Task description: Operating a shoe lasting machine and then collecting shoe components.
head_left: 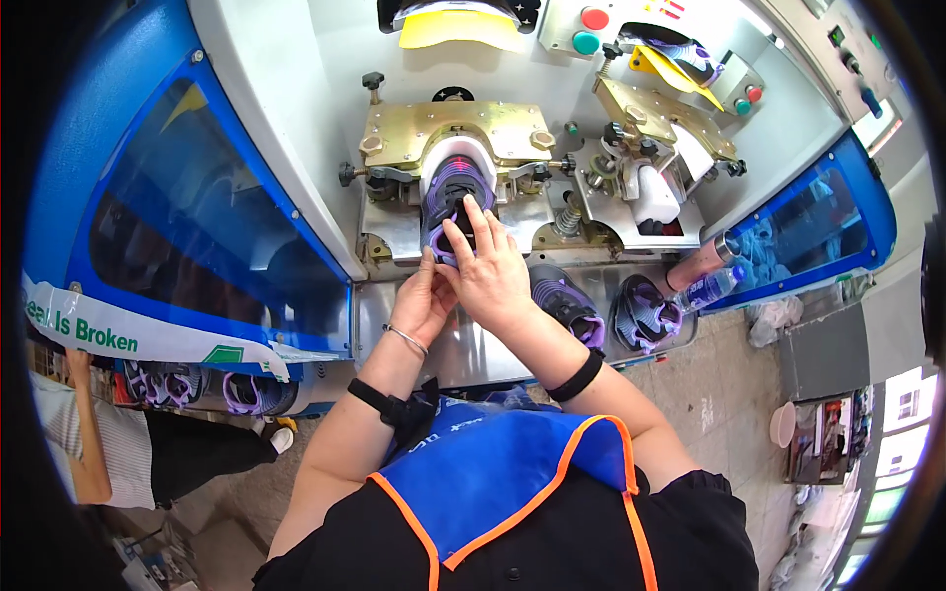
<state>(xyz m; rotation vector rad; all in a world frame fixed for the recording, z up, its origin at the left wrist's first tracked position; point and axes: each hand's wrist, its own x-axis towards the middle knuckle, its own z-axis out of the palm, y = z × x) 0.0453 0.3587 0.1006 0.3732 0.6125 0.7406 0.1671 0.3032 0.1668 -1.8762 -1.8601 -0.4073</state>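
Observation:
A black and purple shoe upper (458, 187) sits with its toe in the white, U-shaped mould of a brass-coloured press (404, 126), its collar pointing toward me. My left hand (424, 303) pinches the heel end of this shoe upper from the left. Over the collar and lacing lies my right hand (493, 274), fingers stretched and spread; its thumb is by the heel, close to my left fingertips. What lies under the right palm is hidden. Right of my hands, two similar shoe uppers (569, 305) rest on the metal ledge (463, 345).
A second press station (650, 148) stands at the right, below red and green buttons (586, 42). A bottle (711, 286) and a pink tumbler (702, 261) occupy the ledge's right end. Blue-framed doors (212, 227) flank the machine. Another person (148, 443) is at the left, near more shoe uppers (258, 392).

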